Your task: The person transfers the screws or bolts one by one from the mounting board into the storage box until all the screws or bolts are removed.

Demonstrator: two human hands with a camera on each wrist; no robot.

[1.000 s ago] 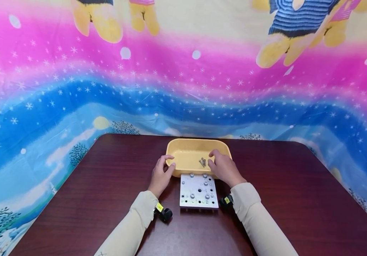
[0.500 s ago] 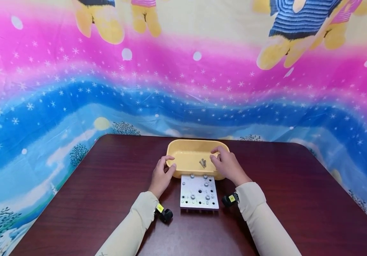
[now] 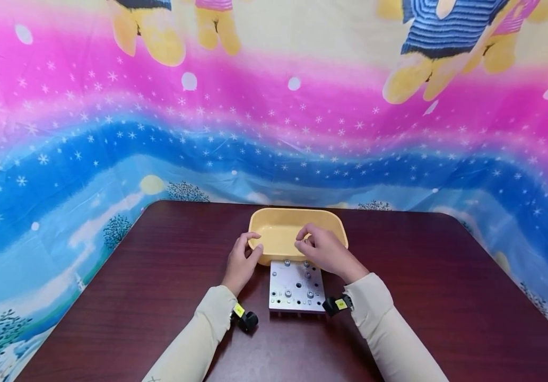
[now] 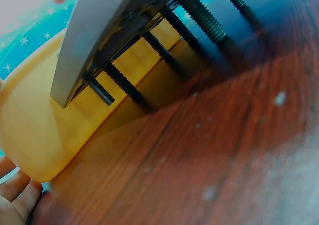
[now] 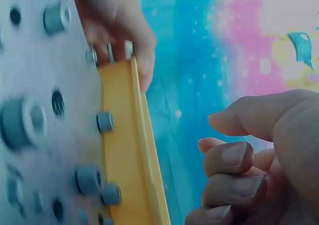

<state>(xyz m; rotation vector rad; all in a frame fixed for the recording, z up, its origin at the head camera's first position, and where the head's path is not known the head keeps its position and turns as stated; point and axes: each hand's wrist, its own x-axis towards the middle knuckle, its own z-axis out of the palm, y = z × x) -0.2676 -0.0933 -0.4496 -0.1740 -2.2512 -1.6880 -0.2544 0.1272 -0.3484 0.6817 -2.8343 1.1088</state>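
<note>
My left hand (image 3: 240,265) grips the left end of a yellow plastic tray (image 3: 274,218), with the index finger over the rim and the thumb at the near corner. The right hand (image 3: 331,252) reaches over the tray's right half, thumb and index fingertips close together. In the right wrist view that thumb (image 5: 249,116) stands apart from the fingers, the other fingers are curled, and no object shows between them. Loose screws lie below this hand and are mostly hidden by it. A silver metal plate (image 3: 284,281) with several socket-head screws stands against the tray's near side.
Threaded screw shanks (image 4: 202,16) stick out below the plate, which is raised above the dark red wooden table (image 3: 183,239). Both wrists wear small black cameras. A printed cloth (image 3: 274,132) hangs behind the table.
My right hand first drew slightly right and back, then moved left over the loose screws in the tray, covering them. The left hand has stayed on the tray's end.
</note>
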